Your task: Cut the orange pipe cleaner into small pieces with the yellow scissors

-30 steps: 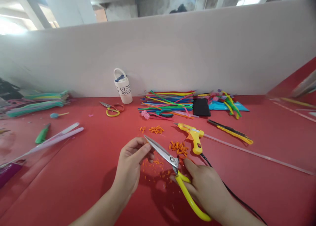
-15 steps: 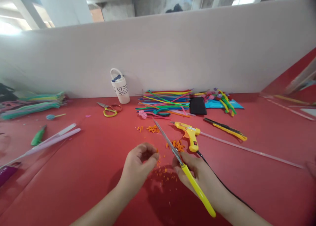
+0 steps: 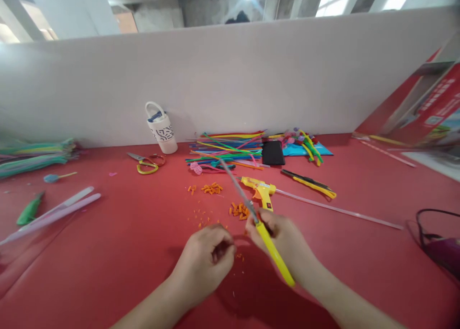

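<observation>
Low over the red table, my left hand (image 3: 206,257) has its thumb and fingers pinched together. Whatever lies between the fingertips is hidden. My right hand (image 3: 287,240) is closed around a pair of scissors (image 3: 275,255) with a yellow handle, the metal blades pointing up and to the left, slightly blurred. Just left of the right hand is a pile of short orange pieces (image 3: 238,211). Farther back lie a second orange pile (image 3: 212,188) and a few loose orange pieces (image 3: 192,189). Fine orange bits (image 3: 203,220) are scattered beyond my left hand.
A yellow glue gun (image 3: 260,189) with a long clear stick lies behind my right hand. Along the wall stand or lie a white cup (image 3: 162,132), other scissors (image 3: 147,164), colored pipe cleaners (image 3: 228,149) and a black phone-like slab (image 3: 273,153). A black-and-yellow tool (image 3: 309,183) lies right.
The whole view has shifted, with table items appearing farther left. An orange piece showed at my left fingertips before; none shows there now. My right hand still holds the scissors.
</observation>
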Demonstrator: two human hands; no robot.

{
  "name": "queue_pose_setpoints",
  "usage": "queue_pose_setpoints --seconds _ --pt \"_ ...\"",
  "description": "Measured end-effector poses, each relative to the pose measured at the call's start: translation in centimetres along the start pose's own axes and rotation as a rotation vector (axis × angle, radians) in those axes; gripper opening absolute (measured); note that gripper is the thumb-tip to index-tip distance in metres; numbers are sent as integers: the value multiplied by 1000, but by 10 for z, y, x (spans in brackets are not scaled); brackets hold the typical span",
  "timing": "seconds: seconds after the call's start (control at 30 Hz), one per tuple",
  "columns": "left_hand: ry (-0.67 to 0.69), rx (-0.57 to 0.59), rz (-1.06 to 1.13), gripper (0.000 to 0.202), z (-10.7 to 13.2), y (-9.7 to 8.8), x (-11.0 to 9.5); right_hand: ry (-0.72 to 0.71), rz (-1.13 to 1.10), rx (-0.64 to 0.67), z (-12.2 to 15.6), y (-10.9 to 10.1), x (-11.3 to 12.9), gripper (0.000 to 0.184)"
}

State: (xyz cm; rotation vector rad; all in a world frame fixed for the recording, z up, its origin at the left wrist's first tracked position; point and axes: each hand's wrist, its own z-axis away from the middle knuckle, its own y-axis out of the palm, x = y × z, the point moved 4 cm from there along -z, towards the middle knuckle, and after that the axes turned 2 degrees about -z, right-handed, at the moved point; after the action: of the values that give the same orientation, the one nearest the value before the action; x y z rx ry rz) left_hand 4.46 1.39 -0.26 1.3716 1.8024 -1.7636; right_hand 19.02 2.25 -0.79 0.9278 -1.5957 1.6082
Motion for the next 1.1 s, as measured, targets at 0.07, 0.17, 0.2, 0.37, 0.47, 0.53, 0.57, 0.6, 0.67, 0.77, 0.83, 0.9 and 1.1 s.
queue_pose_setpoints --seconds 0.07,0.17,0.2,0.37,0.47,0.53,0.57,0.6,0.67,0.77,0.83,0.9,1.1 --pt "15 -17 -30 15 -3 -3 2 82 53 -103 -10 -12 -8 12" --pt "24 -24 -59 25 -7 -6 7 117 139 -162 -27 -24 -15 17" --pt "13 -28 -76 26 -8 -7 9 114 142 -160 -32 -26 -17 18" --pt "-90 -101 -166 6 -12 -14 22 126 106 -158 -40 -31 -28 18" --pt "-106 -135 -143 7 -14 -18 28 124 66 -148 -36 -33 -32 20" --pt "-98 -134 -137 14 -14 -19 31 119 45 -137 -33 -33 -32 20" --pt "-93 -141 -142 13 -15 -19 34 119 36 -131 -31 -32 -32 20" --pt "-93 -152 -155 9 -16 -20 37 119 26 -127 -30 -31 -32 20" --pt "-113 -193 -189 19 -18 -25 44 123 12 -123 -29 -28 -31 20" --pt "-152 -141 -224 13 -24 -35 55 122 9 -123 -28 -24 -30 23" --pt "-188 -142 -263 18 -28 -47 62 112 12 -119 -28 -23 -29 25" --pt "-219 -174 -303 21 -33 -60 68 96 13 -111 -28 -22 -29 25" --pt "-283 -129 -469 14 -58 -77 91 61 3 -75 -25 -18 -29 23"
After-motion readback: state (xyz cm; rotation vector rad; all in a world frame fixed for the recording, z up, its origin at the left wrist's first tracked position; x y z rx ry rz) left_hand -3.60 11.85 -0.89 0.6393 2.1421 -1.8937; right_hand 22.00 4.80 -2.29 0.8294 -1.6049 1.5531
